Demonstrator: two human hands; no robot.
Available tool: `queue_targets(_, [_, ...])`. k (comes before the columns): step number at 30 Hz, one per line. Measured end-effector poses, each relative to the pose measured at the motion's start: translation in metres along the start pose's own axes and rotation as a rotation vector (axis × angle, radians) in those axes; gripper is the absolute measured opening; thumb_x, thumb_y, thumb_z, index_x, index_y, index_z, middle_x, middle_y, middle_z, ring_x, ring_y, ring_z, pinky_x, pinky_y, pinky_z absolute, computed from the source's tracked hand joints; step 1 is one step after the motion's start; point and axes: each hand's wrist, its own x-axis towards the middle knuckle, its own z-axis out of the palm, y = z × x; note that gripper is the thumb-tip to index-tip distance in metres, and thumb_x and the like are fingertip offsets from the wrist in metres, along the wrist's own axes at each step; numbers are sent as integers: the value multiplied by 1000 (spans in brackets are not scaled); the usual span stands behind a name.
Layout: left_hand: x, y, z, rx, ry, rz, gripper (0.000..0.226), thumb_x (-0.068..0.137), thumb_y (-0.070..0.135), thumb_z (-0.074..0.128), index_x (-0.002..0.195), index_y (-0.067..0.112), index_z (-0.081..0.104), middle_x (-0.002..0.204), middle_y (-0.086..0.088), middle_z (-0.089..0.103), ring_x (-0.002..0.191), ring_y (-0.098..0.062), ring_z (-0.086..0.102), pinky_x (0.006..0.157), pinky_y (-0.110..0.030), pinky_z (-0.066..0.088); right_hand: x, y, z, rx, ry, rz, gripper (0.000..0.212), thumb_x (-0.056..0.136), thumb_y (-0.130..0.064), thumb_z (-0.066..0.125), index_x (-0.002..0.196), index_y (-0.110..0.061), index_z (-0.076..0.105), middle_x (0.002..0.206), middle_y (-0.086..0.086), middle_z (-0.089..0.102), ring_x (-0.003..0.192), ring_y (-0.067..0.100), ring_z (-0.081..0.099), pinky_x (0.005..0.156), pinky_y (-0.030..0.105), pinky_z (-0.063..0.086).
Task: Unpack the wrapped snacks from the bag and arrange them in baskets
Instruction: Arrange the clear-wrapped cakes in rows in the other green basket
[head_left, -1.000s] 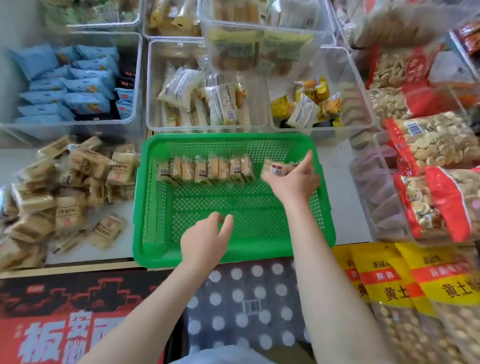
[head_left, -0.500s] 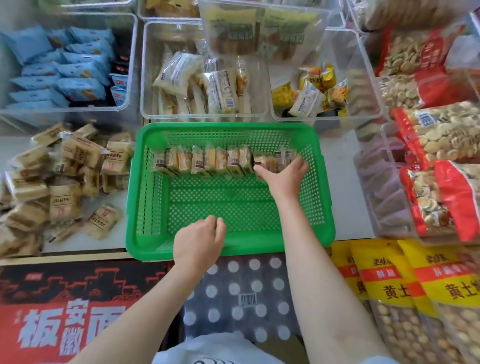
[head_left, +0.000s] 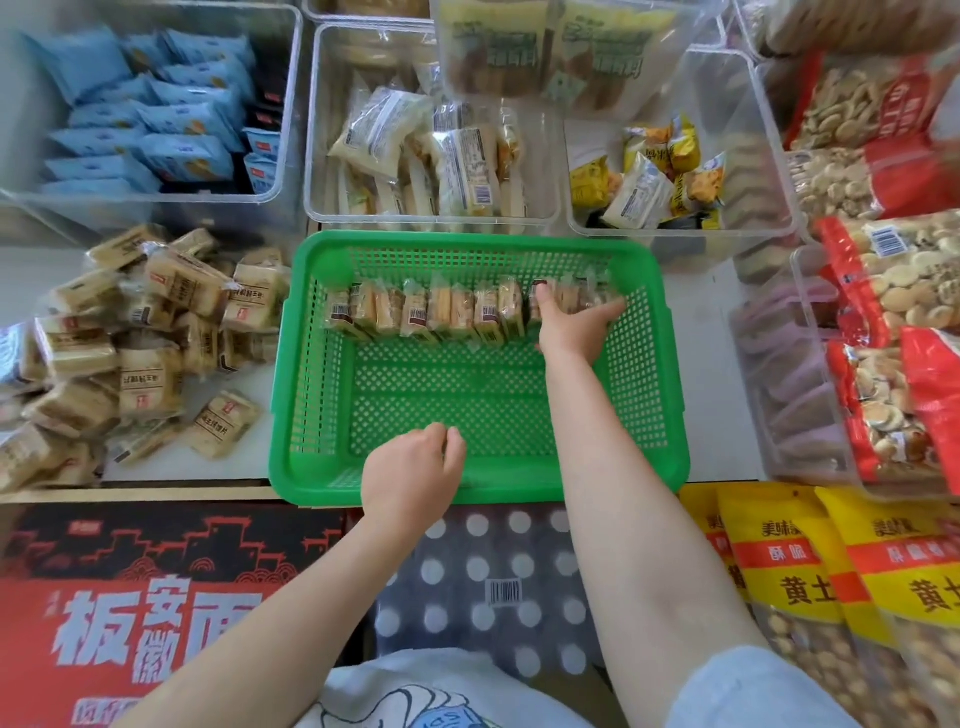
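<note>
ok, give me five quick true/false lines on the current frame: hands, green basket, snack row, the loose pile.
1. The right hand is at the right end of the snack row in the green basket. True.
2. The snack row lies along the basket's near wall. False: it stands along the far wall.
3. The left hand holds a snack packet. False: it rests at the basket's near rim, holding no packet.
4. A pile of loose packets lies left of the basket. True.
5. The basket floor is fully covered with snacks. False: most of the floor is bare.
</note>
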Motion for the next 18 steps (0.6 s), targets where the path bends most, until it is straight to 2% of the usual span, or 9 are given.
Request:
queue_targets(2, [0, -1, 1, 1, 8, 8, 41, 102, 33, 42, 67, 14, 47, 56, 3, 45, 54, -25, 50, 46, -32, 24, 5, -1, 0, -92, 32, -106, 96, 89, -42, 72, 156, -7, 12, 155, 15, 36, 132, 32, 52, 100, 38, 48])
queue_targets(4, [0, -2, 1, 3, 10, 16, 41, 102, 33, 43, 65, 15, 46, 54, 5, 41, 52, -24, 48, 45, -31, 22, 9, 1, 2, -259, 39, -147, 86, 95, -51, 61, 155, -10, 15, 154, 17, 36, 126, 34, 55, 86, 41, 51])
queue_targets(6, [-1, -2, 1, 0, 8, 18, 41, 101, 32, 44, 64, 16, 45, 53, 6, 39, 50, -23, 47, 44, -30, 22, 12, 4, 2, -449, 43, -189, 80, 98, -59, 46, 156, -14, 14, 146, 20, 47, 113, 38, 62, 71, 40, 46])
queue_targets(9, [-1, -2, 0, 0, 7, 20, 41, 101, 31, 45, 62, 17, 41, 52, 7, 38, 48, -20, 43, 43, -30, 21, 13, 3, 0, -593, 22, -245, 73, 103, -56, 36, 159, -19, 7, 143, 17, 54, 109, 37, 65, 70, 39, 49])
queue_targets(11, [-1, -1, 0, -3, 3, 25, 43, 100, 30, 45, 60, 19, 37, 51, 7, 38, 46, -18, 40, 42, -29, 19, 11, 7, -2, -663, -6, -298, 66, 105, -51, 33, 160, -27, 5, 134, 17, 60, 97, 34, 66, 70, 40, 54])
queue_targets(13, [-1, -1, -1, -7, -1, 29, 43, 100, 30, 46, 59, 19, 36, 51, 6, 38, 46, -18, 40, 42, -28, 18, 7, 16, -4, -753, -3, -413, 56, 108, -45, 30, 159, -31, 12, 112, 16, 63, 77, 30, 60, 60, 36, 49])
queue_targets(14, [-1, -1, 0, -7, -1, 31, 43, 100, 30, 46, 59, 19, 36, 51, 6, 38, 46, -19, 41, 42, -28, 18, 6, 21, -4, -787, 18, -476, 52, 108, -43, 30, 158, -31, 19, 108, 15, 61, 71, 27, 56, 55, 34, 43])
queue_targets(18, [-1, -1, 0, -1, -3, 29, 43, 100, 30, 46, 59, 18, 37, 51, 6, 38, 46, -19, 40, 42, -28, 19, 3, 37, -2, -800, 55, -599, 45, 107, -41, 36, 148, -24, 38, 114, 15, 56, 64, 25, 49, 46, 28, 30])
